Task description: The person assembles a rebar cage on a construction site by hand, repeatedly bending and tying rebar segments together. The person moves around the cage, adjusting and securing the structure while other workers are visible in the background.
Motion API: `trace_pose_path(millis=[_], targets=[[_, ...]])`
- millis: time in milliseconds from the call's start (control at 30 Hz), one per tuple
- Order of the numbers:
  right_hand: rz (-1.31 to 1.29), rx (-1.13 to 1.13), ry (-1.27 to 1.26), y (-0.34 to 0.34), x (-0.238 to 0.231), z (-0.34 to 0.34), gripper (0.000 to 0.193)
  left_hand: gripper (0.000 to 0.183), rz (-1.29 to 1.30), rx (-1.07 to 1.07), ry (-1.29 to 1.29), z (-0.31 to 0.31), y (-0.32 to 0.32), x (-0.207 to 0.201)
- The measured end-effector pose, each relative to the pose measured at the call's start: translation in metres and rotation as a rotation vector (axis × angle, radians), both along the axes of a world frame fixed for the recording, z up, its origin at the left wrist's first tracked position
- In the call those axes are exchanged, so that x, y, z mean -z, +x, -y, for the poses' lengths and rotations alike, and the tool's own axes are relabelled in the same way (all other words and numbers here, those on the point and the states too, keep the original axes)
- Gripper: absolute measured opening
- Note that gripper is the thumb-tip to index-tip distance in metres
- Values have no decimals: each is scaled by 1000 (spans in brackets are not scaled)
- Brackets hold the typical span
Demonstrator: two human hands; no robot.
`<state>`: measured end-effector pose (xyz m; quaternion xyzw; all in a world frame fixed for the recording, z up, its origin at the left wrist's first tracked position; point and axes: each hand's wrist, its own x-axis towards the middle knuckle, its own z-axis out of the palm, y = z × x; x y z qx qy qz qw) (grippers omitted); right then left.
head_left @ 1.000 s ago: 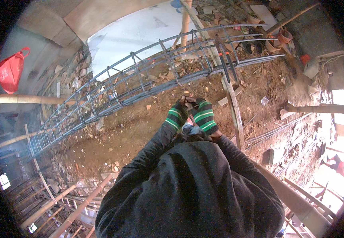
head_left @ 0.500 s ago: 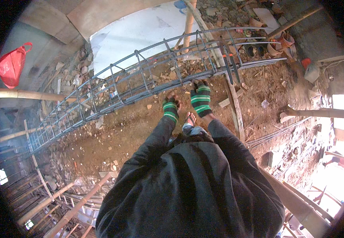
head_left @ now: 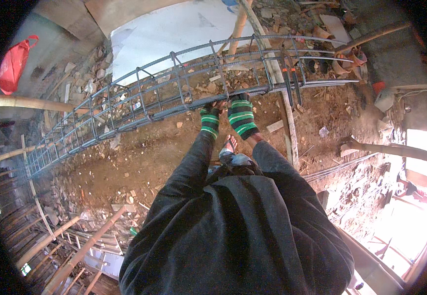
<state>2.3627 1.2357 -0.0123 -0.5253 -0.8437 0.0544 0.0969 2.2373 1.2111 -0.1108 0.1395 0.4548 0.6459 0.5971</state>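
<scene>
A long cage of steel rebar (head_left: 162, 114), with square stirrups along it, runs from the far right down to the left in front of me. My right hand (head_left: 242, 116), in a green-and-black striped glove, curls its fingers at the cage's near lower bar, beside a stirrup. Close to its left is my left hand (head_left: 210, 120), in a matching glove, its fingers bent together just below the same bar. Whatever it may pinch is too small to make out. Pincers with dark handles (head_left: 291, 81) hang on the cage to the right of my hands.
A wooden post (head_left: 289, 123) crosses under the cage at right. Behind lies a white sheet (head_left: 174, 37). A red bag (head_left: 14, 66) is at far left, near a bamboo pole (head_left: 36, 102). Rubble covers the dirt floor (head_left: 139, 162); bamboo poles (head_left: 83, 250) stand lower left.
My right hand has moved left along the bar, closer to my left hand and the stirrup. My left hand has come up nearer the bar. The view has shifted slightly.
</scene>
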Motion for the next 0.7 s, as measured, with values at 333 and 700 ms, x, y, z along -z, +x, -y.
trace_pose_path(millis=[333,700], targets=[[-921,403,-347,-3,-1,13,23,18,-402,32,-33,-3,-1,-15],[-1564,581,-983,17,25,3,18,11,-79,84,-301,-2,9,-48]])
